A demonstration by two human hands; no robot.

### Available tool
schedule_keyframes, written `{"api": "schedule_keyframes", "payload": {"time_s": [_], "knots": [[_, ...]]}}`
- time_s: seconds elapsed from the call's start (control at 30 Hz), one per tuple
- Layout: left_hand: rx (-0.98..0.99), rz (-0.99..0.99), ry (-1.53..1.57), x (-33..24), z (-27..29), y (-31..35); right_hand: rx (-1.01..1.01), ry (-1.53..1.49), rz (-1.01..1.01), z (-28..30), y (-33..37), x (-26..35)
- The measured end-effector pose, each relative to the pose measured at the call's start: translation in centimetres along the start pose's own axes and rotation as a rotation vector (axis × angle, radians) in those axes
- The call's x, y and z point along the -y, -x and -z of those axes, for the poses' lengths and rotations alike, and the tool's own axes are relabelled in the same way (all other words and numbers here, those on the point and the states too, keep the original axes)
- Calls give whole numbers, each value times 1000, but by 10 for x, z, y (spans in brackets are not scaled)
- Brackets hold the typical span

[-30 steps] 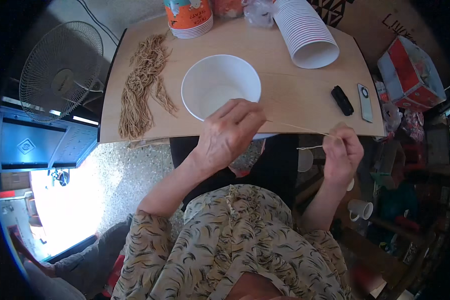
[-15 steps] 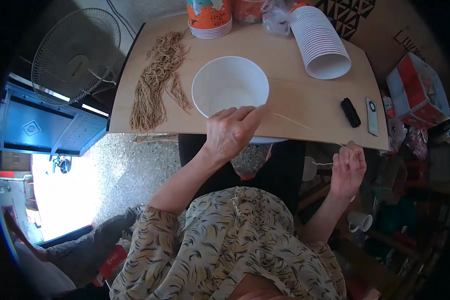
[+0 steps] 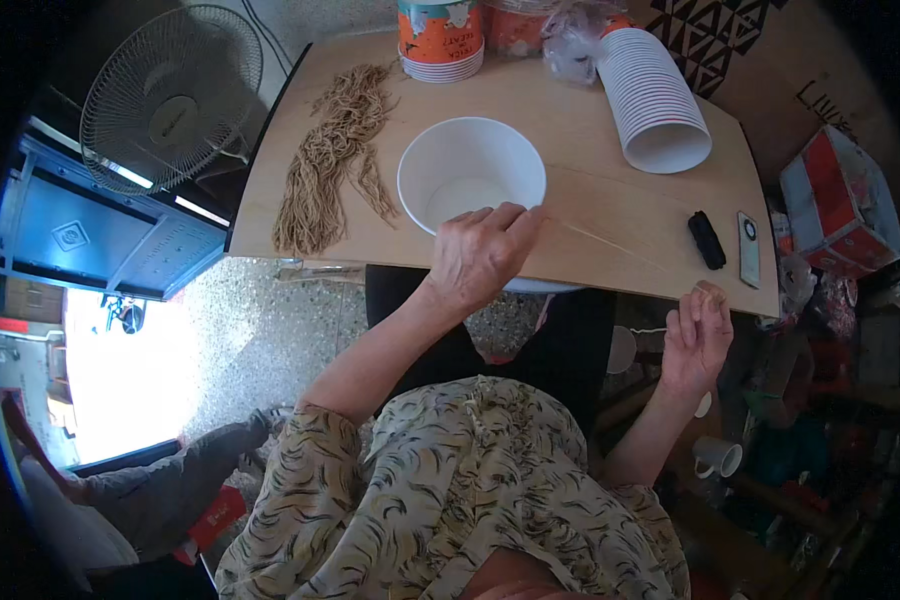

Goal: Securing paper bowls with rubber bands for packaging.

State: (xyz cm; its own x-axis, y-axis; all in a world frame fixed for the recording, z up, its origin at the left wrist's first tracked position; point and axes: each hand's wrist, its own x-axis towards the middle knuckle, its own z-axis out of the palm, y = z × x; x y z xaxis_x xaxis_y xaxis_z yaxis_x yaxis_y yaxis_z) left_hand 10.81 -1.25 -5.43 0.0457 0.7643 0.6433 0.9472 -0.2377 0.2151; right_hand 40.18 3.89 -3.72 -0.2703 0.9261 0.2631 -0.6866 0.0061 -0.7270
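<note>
A white paper bucket [image 3: 470,170] is at the near edge of the table, its open mouth tilted toward me. Over its near right rim lies my left hand [image 3: 485,255], closed, with the fingers bent over the edge. A thin tan string [image 3: 610,243] runs from beside that hand across the table's front edge. Off the table's front right, my right hand [image 3: 698,338] pinches the string, and a short loose end pokes out beside its palm. The string's fixing at the bucket is hidden by my left hand.
A bundle of tan strings [image 3: 325,170] lies at the table's left. Behind stand an orange patterned bucket [image 3: 440,40] and a stack of white buckets [image 3: 660,105] on its side. A black object [image 3: 706,240] and a pale flat device [image 3: 748,250] lie at right. A fan [image 3: 173,115] stands left.
The whole view has shifted slightly. Both hands keep their holds on the bucket rim and the string, and the string still stretches between them.
</note>
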Motion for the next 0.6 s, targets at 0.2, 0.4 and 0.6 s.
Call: {"api": "schedule_keyframes", "payload": {"time_s": [0.2,0.4,0.6], "knots": [[196,139,36,25,73,-7,-3,-21,-1,11,4,10],[270,114,-27,81,87,16,127,-71,54,5,2,-3],[166,124,-75,34,44,-3,269,153,-26,-37,-4,-39]]}}
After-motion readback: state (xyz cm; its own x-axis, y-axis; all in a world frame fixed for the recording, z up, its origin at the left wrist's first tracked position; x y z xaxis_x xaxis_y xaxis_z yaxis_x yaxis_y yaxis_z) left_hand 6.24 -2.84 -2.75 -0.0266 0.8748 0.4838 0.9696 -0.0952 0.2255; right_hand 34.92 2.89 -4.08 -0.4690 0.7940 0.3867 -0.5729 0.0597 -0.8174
